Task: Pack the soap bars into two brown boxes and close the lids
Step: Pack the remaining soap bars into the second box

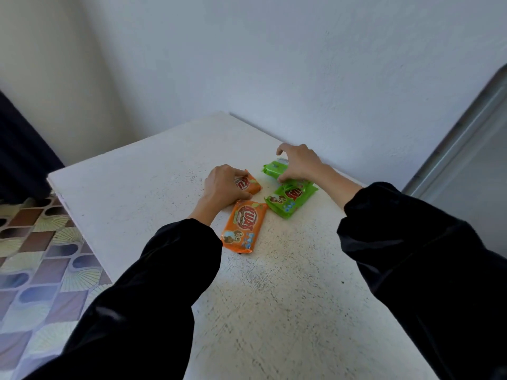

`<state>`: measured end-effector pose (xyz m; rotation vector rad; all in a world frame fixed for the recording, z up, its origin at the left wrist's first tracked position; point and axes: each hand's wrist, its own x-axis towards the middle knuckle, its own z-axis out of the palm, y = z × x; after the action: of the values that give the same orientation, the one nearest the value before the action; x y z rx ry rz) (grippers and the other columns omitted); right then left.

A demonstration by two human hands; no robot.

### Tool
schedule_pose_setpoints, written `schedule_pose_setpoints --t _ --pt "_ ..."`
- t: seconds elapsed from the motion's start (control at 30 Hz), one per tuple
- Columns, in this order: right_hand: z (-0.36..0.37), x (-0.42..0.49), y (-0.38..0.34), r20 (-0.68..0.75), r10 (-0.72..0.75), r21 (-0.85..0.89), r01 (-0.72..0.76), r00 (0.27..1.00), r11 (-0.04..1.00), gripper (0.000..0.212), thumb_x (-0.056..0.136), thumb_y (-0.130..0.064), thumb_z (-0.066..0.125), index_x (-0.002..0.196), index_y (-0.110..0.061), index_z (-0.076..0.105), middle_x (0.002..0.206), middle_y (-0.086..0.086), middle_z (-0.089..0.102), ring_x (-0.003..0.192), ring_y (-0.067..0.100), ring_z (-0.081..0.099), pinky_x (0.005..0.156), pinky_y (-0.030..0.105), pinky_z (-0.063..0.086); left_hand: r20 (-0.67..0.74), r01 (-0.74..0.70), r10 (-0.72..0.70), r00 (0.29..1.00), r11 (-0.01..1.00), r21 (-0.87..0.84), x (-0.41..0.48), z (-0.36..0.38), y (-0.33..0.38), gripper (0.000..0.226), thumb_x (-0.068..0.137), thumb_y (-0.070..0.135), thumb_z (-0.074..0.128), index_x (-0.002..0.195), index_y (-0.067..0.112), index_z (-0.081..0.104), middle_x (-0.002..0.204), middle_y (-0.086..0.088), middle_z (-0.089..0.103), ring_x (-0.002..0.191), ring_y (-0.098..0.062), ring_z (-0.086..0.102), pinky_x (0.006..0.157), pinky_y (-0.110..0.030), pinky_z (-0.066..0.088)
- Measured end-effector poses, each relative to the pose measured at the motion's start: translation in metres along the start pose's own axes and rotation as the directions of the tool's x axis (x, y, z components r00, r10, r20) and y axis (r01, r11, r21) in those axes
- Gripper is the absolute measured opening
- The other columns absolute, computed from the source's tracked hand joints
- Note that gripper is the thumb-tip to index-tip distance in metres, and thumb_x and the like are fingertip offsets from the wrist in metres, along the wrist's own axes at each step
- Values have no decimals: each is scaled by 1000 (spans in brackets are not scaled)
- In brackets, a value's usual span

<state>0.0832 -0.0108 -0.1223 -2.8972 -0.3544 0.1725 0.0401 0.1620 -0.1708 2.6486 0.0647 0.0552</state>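
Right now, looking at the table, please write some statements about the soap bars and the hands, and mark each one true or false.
1. The left hand rests on an orange soap bar. True.
2. A brown box stands on the table. False: no box is in view.
3. The right hand is on the green soap bars. True.
4. The second orange bar is held in the air. False: it lies on the table, untouched.
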Motion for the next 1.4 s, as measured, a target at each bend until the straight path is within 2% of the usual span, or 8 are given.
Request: schedule_pose_setpoints --t 0.2,0.37,0.5,0.77,0.9,1.0,1.13,1.4 --pt "-34 -39 15 20 -36 -11 36 999 999 80 67 -28 80 137 -28 40 133 15 43 120 29 46 84 27 39 -81 -148 145 986 988 -39 -20 -26 27 60 66 36 78 123 27 60 107 -6 61 98 -20 55 72 -27 40" --pt "-82 -110 38 43 -60 -57 62 997 996 75 70 -28 78 136 -30 42 130 13 45 120 26 41 83 27 34 -49 -355 353 934 934 -38 -49 -53 84 61 64 39 79 122 30 60 103 -2 62 91 -15 54 76 -26 43" --pt "-116 -185 66 24 -22 -87 24 999 996 73 70 -30 78 135 -31 43 121 9 50 105 19 42 83 26 33 -2 -513 513 858 857 -54 -83 -63 133 62 62 40 81 120 33 61 106 0 64 91 -12 57 80 -31 50" --pt "-135 -348 134 -1 97 -145 -96 995 985 76 67 -34 80 133 -37 43 99 -3 41 92 11 40 75 23 30 165 -761 765 623 641 -96 -167 -43 234 60 62 44 80 118 38 60 104 4 66 93 -12 61 84 -35 52" --pt "-130 -429 160 -4 148 -147 -146 989 978 77 65 -36 80 132 -39 43 87 -10 42 88 11 40 63 18 30 266 -848 841 471 514 -127 -220 -21 282 62 63 47 78 121 41 55 106 3 65 93 -13 61 82 -39 53" --pt "-123 -490 177 25 196 -103 -192 980 976 77 66 -37 79 132 -44 40 97 -5 46 95 15 45 66 21 31 349 -892 866 358 428 -147 -260 -5 311 64 66 46 76 125 39 53 111 4 63 96 -12 60 84 -35 54" --pt "-111 -563 193 60 242 -58 -238 968 969 77 66 -37 79 129 -52 35 93 -10 43 85 8 42 71 24 34 408 -917 884 226 335 -217 -314 14 340 64 64 49 75 124 44 50 115 6 60 98 -9 58 82 -32 54" --pt "-74 -655 210 136 252 -29 -250 958 968 79 66 -40 77 131 -52 33 93 -19 35 84 -2 37 69 12 32 459 -943 884 85 220 -250 -404 40 360 65 60 62 72 121 51 51 114 17 57 97 0 55 76 -24 51"
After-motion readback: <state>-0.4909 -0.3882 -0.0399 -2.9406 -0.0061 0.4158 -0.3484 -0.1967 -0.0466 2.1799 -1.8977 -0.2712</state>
